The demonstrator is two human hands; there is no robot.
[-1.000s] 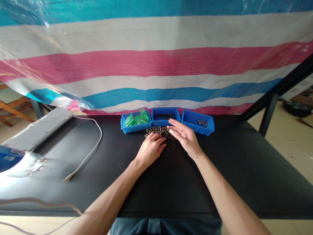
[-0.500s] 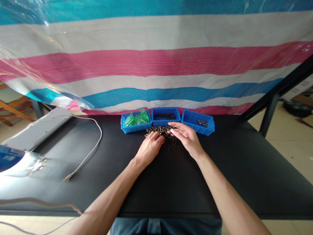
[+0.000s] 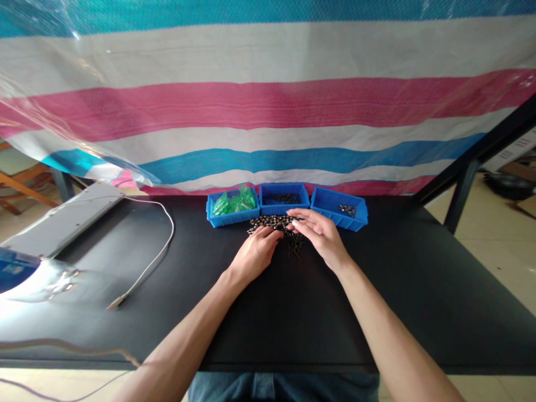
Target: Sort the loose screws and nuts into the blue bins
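A heap of small dark metal parts (image 3: 272, 223) lies on the black table (image 3: 377, 290) just in front of three blue bins. My left hand (image 3: 255, 251) rests palm down at the near left edge of the heap, fingers loosely curled on the parts. My right hand (image 3: 320, 234) hovers over the heap's right side, fingers apart and reaching left. The left bin (image 3: 233, 205) holds green plastic pieces, the middle bin (image 3: 283, 199) some dark parts, the right bin (image 3: 340, 209) a few small metal parts. Whether either hand pinches a part is hidden.
A striped pink, white and blue tarp (image 3: 268, 100) hangs right behind the bins. A grey flat device (image 3: 62, 220) with a white cable (image 3: 159, 251) lies at the left. A bright lamp glare (image 3: 20, 279) sits at the near left edge.
My right hand drew back slightly from over the middle bin toward the heap, its fingers turning left. My left hand stayed on the heap with small finger movement.
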